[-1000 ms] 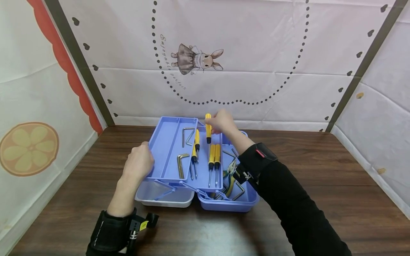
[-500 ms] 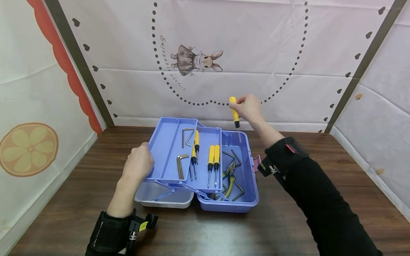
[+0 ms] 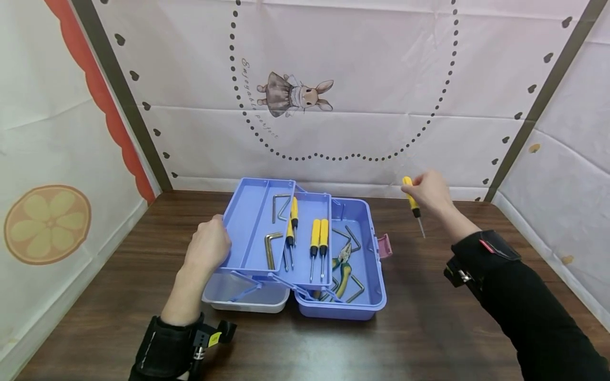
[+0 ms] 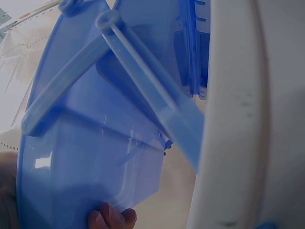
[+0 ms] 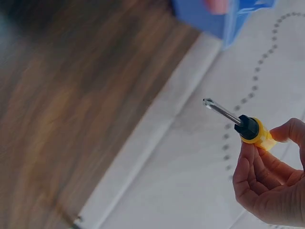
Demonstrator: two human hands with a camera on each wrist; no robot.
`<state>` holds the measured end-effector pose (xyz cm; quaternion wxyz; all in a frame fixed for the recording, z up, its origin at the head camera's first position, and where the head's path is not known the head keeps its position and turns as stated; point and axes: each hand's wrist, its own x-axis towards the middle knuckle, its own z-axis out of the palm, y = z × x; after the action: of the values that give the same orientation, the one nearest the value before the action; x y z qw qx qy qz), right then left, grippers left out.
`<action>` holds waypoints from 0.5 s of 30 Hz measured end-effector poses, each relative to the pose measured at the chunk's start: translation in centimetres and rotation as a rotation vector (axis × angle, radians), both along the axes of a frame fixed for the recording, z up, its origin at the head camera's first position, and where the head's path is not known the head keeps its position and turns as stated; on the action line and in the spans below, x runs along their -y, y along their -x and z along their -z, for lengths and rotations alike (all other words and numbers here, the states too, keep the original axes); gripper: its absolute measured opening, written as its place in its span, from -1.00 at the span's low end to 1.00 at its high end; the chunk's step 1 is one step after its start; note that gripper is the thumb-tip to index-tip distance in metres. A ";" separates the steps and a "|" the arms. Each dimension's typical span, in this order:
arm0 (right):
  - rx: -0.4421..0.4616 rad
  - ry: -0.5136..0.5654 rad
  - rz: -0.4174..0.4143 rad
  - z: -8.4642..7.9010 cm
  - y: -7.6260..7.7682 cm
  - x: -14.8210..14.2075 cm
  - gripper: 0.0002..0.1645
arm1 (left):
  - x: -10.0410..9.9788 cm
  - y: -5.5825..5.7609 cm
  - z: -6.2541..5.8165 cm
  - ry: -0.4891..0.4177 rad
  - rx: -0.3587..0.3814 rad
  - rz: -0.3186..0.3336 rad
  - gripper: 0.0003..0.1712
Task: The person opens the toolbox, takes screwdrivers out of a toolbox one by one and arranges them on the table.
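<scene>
My right hand (image 3: 432,191) pinches a yellow-and-black screwdriver (image 3: 412,202) by its handle, over the table to the right of the toolbox. Its metal shaft points down; the right wrist view shows thumb and fingers around the yellow handle (image 5: 265,138). My left hand (image 3: 207,243) grips the left edge of the blue upper tray (image 3: 244,233); in the left wrist view, fingertips (image 4: 112,217) press against the tray's underside. Hex keys (image 3: 270,248) lie in that tray. Several yellow screwdrivers (image 3: 315,233) lie in the middle tray (image 3: 310,203), some partly hidden by the upper one.
The blue toolbox base (image 3: 374,264) holds pliers (image 3: 344,264) and several hex keys. A pink latch (image 3: 384,246) sticks out on its right. The pale lid (image 3: 248,304) lies under the upper tray. Wood table (image 3: 429,307); cloth walls (image 3: 371,79) stand behind and beside.
My right hand has lifted the screwdriver out of the middle tray and carried it right, past the toolbox, then lower over the table. The left hand has stayed on the upper tray.
</scene>
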<state>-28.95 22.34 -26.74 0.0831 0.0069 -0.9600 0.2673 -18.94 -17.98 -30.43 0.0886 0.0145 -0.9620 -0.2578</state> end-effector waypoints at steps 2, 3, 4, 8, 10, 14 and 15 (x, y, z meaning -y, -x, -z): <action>0.005 -0.030 0.020 0.8 -0.2 -1.3 -0.64 | 0.0 0.0 0.1 0.001 -0.005 0.002 -0.60; 0.011 -0.047 0.031 1.2 -0.3 -1.9 -0.63 | 0.0 0.0 0.1 0.002 -0.009 0.002 -0.60; 0.014 -0.063 0.036 1.6 -0.4 -2.5 -0.63 | 0.0 0.0 0.2 0.004 -0.014 0.002 -0.61; 0.035 -0.131 0.070 3.0 -1.0 -4.9 -0.60 | 0.1 0.1 0.2 0.010 -0.029 0.005 -0.62; 0.051 -0.160 0.086 3.5 -1.3 -6.0 -0.56 | 0.1 0.0 0.2 0.012 -0.034 0.005 -0.62; 0.105 -0.184 0.130 4.5 -1.9 -8.1 -0.51 | 0.1 0.0 0.2 0.013 -0.034 0.005 -0.61; 0.116 -0.187 0.136 4.8 -2.1 -8.5 -0.51 | 0.1 0.0 0.2 0.012 -0.032 0.005 -0.61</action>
<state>-26.81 30.89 -31.53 0.0444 -0.0661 -0.9822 0.1701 -18.95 -18.05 -30.63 0.1034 0.0073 -0.9621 -0.2524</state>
